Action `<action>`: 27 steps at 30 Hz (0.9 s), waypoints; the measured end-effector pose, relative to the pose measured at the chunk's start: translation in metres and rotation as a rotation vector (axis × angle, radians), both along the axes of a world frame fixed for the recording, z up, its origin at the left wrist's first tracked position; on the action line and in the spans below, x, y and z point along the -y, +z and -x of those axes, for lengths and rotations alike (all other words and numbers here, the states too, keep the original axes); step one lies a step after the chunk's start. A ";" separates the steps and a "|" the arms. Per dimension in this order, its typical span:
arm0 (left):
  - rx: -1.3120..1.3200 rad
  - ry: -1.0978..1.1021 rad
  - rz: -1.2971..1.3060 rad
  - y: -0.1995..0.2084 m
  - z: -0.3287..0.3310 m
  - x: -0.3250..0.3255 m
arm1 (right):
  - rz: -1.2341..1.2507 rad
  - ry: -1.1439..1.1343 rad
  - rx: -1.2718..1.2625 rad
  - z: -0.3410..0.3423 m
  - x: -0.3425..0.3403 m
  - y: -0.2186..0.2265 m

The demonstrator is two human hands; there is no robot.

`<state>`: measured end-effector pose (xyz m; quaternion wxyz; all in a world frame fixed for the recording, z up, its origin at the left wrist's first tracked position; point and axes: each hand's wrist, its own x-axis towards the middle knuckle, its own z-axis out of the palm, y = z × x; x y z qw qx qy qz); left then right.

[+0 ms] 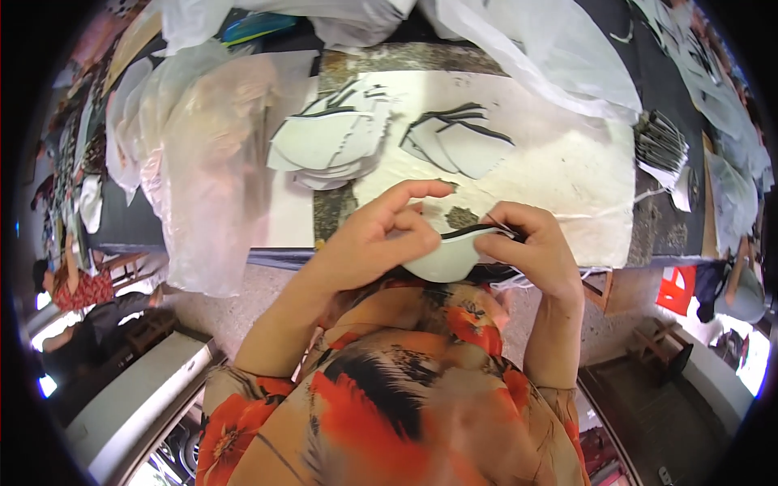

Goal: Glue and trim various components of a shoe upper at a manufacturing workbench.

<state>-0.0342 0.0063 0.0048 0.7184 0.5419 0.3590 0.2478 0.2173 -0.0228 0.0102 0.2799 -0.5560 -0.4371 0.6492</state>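
Note:
I hold a white curved fabric piece [444,261] with a black trim along its upper edge, just over the table's front edge. My left hand [381,235] pinches its left end between thumb and bent fingers, the index finger stretched out. My right hand [535,243] grips its right end with thumb and fingers. A thin dark strip or tool shows by the right fingertips, too small to make out. Beyond my hands lie a small fanned pile of similar white pieces [462,146] and, to its left, a taller stack of them [320,142].
A pale sheet [567,186] covers the middle of the table. Clear plastic bags [215,162] hang over the front edge at left, and more plastic [551,49] lies at the back. A bundle of dark-edged pieces [660,146] stands at right. A red stool [674,289] is beyond.

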 end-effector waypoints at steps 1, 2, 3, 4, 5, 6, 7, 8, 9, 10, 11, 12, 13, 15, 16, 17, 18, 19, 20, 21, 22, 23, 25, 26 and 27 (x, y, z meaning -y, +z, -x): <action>-0.007 0.019 0.226 0.010 -0.002 -0.004 | -0.011 0.024 -0.023 -0.001 0.000 0.000; -0.022 0.040 0.448 0.017 -0.003 -0.008 | -0.007 0.048 0.004 -0.001 0.000 0.001; -0.019 0.028 0.448 0.013 -0.005 -0.008 | -0.006 0.036 0.010 -0.001 0.000 0.002; -0.097 -0.058 0.371 0.005 -0.007 -0.008 | -0.026 0.059 0.016 -0.001 -0.001 0.004; -0.176 -0.141 0.294 0.001 -0.009 -0.008 | -0.044 0.084 0.019 -0.001 0.000 0.005; -0.158 -0.109 0.284 0.001 -0.010 -0.007 | -0.042 0.077 0.020 0.001 0.001 0.006; -0.159 -0.115 0.285 0.005 -0.010 -0.008 | -0.032 0.060 0.004 0.002 0.002 0.006; -0.188 -0.134 0.303 0.011 -0.009 -0.012 | -0.022 0.044 -0.011 0.002 0.003 0.007; -0.218 -0.152 0.321 0.013 -0.008 -0.016 | -0.021 0.039 -0.009 0.001 0.003 0.008; -0.165 -0.147 0.295 0.010 -0.008 -0.022 | 0.015 0.068 0.000 0.000 0.002 0.011; -0.166 -0.153 0.294 0.013 -0.010 -0.023 | 0.050 0.095 0.008 -0.001 0.001 0.012; -0.189 -0.185 0.267 0.018 -0.012 -0.026 | 0.049 0.090 0.008 -0.001 0.002 0.011; -0.212 -0.217 0.240 0.021 -0.013 -0.027 | 0.034 0.118 0.006 0.000 0.003 0.008; -0.237 -0.271 0.046 0.016 -0.021 -0.027 | 0.016 0.143 0.007 0.001 0.003 0.003; -0.295 -0.285 0.055 0.017 -0.022 -0.029 | -0.025 0.172 0.049 0.001 0.002 0.002; -0.358 -0.302 0.065 0.018 -0.024 -0.031 | -0.065 0.199 0.087 0.000 0.002 0.000; -0.359 -0.307 0.064 0.015 -0.023 -0.032 | -0.065 0.194 0.086 -0.001 0.003 0.001; -0.333 -0.301 0.163 0.011 -0.019 -0.033 | -0.084 0.139 0.034 -0.002 0.003 0.002; -0.304 -0.293 0.265 0.008 -0.014 -0.033 | -0.099 0.087 -0.018 -0.003 0.004 0.003; -0.304 -0.296 0.268 0.007 -0.012 -0.033 | -0.095 0.084 -0.018 -0.005 0.003 0.004; -0.278 -0.321 0.313 0.006 -0.009 -0.033 | -0.187 0.130 0.037 -0.008 0.000 0.004; -0.252 -0.346 0.355 0.006 -0.008 -0.033 | -0.281 0.177 0.093 -0.012 -0.003 0.004; -0.224 -0.342 0.418 0.009 -0.006 -0.031 | -0.430 0.233 0.073 -0.020 -0.005 0.002; -0.194 -0.332 0.480 0.009 -0.004 -0.030 | -0.581 0.293 0.051 -0.023 -0.006 0.001; -0.195 -0.333 0.480 0.008 -0.002 -0.030 | -0.581 0.292 0.050 -0.026 -0.005 0.002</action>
